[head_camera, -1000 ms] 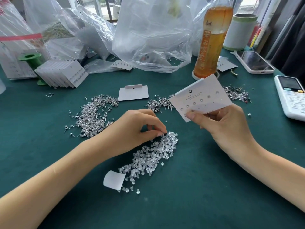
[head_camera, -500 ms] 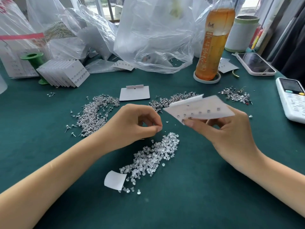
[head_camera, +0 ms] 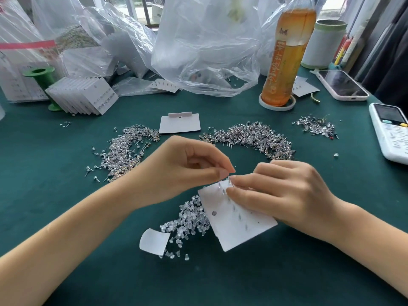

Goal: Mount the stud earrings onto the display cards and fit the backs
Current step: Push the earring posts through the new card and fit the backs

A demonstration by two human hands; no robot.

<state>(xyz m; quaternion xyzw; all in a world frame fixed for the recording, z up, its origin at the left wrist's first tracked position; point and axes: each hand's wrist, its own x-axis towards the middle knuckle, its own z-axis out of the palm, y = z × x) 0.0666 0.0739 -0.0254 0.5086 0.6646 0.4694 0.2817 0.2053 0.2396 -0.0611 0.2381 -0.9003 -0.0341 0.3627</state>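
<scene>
head view over a green counter (head_camera: 287,272): right hand (head_camera: 284,193) grips a display card (head_camera: 234,226) back-up, bare posts showing, while left hand (head_camera: 187,166) pinches a clear back onto the top post; finished cards (head_camera: 84,96) stand stacked far left, loose studs (head_camera: 254,135) remain.

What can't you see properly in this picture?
- Head view: whatever the left hand pinches is too small and hidden by its fingertips.
- The display card is partly covered by the right hand.
- The plastic bags blur their contents.
- The remote is cut off by the right edge.
</scene>
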